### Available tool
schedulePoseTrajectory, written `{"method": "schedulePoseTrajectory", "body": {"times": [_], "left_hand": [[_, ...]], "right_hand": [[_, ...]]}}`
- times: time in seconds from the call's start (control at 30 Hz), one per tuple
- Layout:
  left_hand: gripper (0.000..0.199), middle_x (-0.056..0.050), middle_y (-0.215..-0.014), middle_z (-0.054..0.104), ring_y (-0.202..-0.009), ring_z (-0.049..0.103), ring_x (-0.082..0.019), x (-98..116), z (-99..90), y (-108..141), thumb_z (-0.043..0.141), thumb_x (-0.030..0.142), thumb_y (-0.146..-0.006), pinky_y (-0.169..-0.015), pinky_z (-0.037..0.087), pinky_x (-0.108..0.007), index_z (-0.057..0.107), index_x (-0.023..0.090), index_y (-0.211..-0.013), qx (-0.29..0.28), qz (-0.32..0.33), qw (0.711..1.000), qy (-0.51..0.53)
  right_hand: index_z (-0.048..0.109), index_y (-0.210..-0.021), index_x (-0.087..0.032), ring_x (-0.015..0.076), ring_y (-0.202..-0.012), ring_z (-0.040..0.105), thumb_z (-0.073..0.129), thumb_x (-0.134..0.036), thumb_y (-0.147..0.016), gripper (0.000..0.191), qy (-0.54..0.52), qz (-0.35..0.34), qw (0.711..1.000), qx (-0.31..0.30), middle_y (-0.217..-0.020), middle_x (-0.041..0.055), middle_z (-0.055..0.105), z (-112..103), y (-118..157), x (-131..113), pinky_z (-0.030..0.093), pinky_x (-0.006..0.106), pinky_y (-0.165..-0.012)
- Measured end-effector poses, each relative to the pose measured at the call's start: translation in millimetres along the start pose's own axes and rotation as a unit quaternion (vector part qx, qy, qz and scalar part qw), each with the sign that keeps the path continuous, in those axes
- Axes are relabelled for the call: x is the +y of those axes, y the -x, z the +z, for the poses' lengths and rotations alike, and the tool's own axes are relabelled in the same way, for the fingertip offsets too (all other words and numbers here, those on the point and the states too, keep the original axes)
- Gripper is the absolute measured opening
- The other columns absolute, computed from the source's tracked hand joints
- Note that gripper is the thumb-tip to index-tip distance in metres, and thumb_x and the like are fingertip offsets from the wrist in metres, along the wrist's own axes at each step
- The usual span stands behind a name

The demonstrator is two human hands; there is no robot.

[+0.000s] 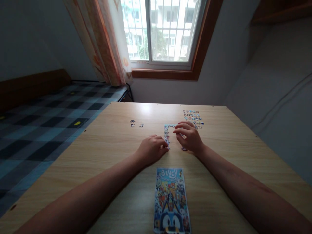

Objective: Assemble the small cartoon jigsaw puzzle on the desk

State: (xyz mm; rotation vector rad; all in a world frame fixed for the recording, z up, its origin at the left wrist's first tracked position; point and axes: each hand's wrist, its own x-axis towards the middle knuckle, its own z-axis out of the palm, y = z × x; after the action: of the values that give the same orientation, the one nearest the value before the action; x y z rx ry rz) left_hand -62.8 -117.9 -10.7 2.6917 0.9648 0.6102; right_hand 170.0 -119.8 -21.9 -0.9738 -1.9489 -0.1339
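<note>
A partly joined jigsaw border (166,132) lies on the table, with a left side and a top edge showing. My left hand (153,149) rests at the lower end of its left side, thumb and forefinger closed on a puzzle piece (169,148) there. Over the border's right side hovers my right hand (190,136), its curved fingers apart and no piece visible in them. That hand hides part of the right side. A dark puzzle piece (184,149) shows below its palm. Nearer to me lies a Bluey picture sheet (172,201).
Rows of loose puzzle pieces (192,115) lie beyond my right hand. Several more loose pieces (133,125) sit at the left. The wooden table (117,143) has a checked bed (80,107) along its left and a window (170,32) behind it.
</note>
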Motion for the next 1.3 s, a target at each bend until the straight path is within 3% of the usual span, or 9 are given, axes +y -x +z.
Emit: {"method": "schedulePoseTrajectory", "body": {"times": [0.2,0.4,0.5,0.6,0.7,0.87,0.93,1.07,1.3], "left_hand": [[0.01,-0.002,-0.079,0.072,-0.064,0.061,-0.013,-14.0,-5.1,-2.2,0.069,0.025,-0.088,-0.066,0.049,-0.028,0.074,0.02,-0.082,0.094,-0.076,0.987,0.106],[0.011,-0.002,-0.076,0.07,-0.067,0.06,-0.015,-39.2,-15.6,-4.5,0.065,0.026,-0.089,-0.067,0.047,-0.029,0.073,0.019,-0.082,0.135,-0.134,0.981,0.046],[0.014,-0.002,-0.076,0.07,-0.07,0.062,-0.017,-53.5,-21.7,-4.4,0.064,0.028,-0.089,-0.069,0.047,-0.031,0.073,0.02,-0.082,0.126,-0.178,0.976,0.002],[0.016,-0.005,-0.085,0.073,-0.079,0.064,-0.02,-74.4,-32.8,-1.8,0.06,0.028,-0.091,-0.076,0.048,-0.033,0.074,0.02,-0.088,0.16,-0.205,0.964,-0.058],[0.019,-0.007,-0.094,0.074,-0.088,0.065,-0.023,-102.8,-48.6,4.6,0.059,0.025,-0.089,-0.085,0.048,-0.034,0.074,0.018,-0.097,0.212,-0.262,0.936,-0.097],[0.031,-0.008,-0.097,0.075,-0.085,0.068,-0.023,-141.7,-64.2,14.7,0.056,0.024,-0.088,-0.078,0.05,-0.031,0.074,0.016,-0.112,0.248,-0.458,0.853,-0.038],[0.034,-0.008,-0.103,0.076,-0.091,0.068,-0.023,-148.4,-62.5,15.5,0.054,0.021,-0.088,-0.085,0.05,-0.031,0.074,0.017,-0.115,0.237,-0.449,0.861,-0.042],[0.037,-0.007,-0.124,0.071,-0.116,0.061,-0.027,-151.1,-53.6,13.3,0.052,0.02,-0.089,-0.105,0.043,-0.038,0.076,0.024,-0.117,0.177,-0.368,0.906,-0.108],[0.035,-0.008,-0.136,0.063,-0.124,0.054,-0.03,-127.1,-43.2,7.5,0.053,0.027,-0.093,-0.108,0.041,-0.045,0.075,0.025,-0.12,0.152,-0.291,0.923,-0.198]], "right_hand": [[0.074,-0.083,-0.024,0.0224,-0.093,0.064,0.06,-0.013,-0.086,0.018,0.017,0.048,0.995,0.083,-0.088,0.0034,0.072,-5.2,-0.5,6.4,0.05,0.046,-0.097],[0.074,-0.083,-0.023,0.0236,-0.093,0.063,0.058,-0.015,-0.087,0.018,0.034,0.081,0.986,0.14,-0.089,0.0047,0.071,-5.4,2.6,14.7,0.051,0.047,-0.096],[0.073,-0.083,-0.024,0.0237,-0.094,0.063,0.06,-0.015,-0.086,0.017,0.038,0.061,0.989,0.129,-0.09,0.0042,0.071,-5.6,2.6,13.0,0.05,0.047,-0.096],[0.073,-0.083,-0.024,0.0231,-0.093,0.062,0.061,-0.014,-0.085,0.016,0.034,0.036,0.993,0.108,-0.088,0.0033,0.071,-5.9,1.9,8.6,0.049,0.047,-0.098],[0.073,-0.083,-0.024,0.0228,-0.092,0.062,0.061,-0.013,-0.084,0.016,0.029,0.032,0.993,0.109,-0.088,0.0036,0.071,-5.8,1.7,6.8,0.049,0.047,-0.098],[0.074,-0.082,-0.022,0.0228,-0.091,0.062,0.06,-0.014,-0.085,0.016,0.031,0.05,0.99,0.128,-0.089,0.0046,0.07,-4.0,3.8,12.3,0.05,0.046,-0.095],[0.073,-0.082,-0.022,0.023,-0.091,0.062,0.06,-0.014,-0.086,0.016,0.032,0.054,0.989,0.134,-0.088,0.0049,0.07,-2.9,4.8,14.3,0.05,0.045,-0.093],[0.073,-0.082,-0.022,0.0228,-0.091,0.062,0.059,-0.014,-0.086,0.017,0.033,0.059,0.988,0.136,-0.088,0.0045,0.07,-1.2,5.8,14.7,0.05,0.045,-0.093],[0.072,-0.081,-0.022,0.0229,-0.091,0.062,0.059,-0.015,-0.086,0.017,0.032,0.063,0.989,0.126,-0.088,0.0043,0.07,-0.6,6.1,12.7,0.05,0.045,-0.092]]}}
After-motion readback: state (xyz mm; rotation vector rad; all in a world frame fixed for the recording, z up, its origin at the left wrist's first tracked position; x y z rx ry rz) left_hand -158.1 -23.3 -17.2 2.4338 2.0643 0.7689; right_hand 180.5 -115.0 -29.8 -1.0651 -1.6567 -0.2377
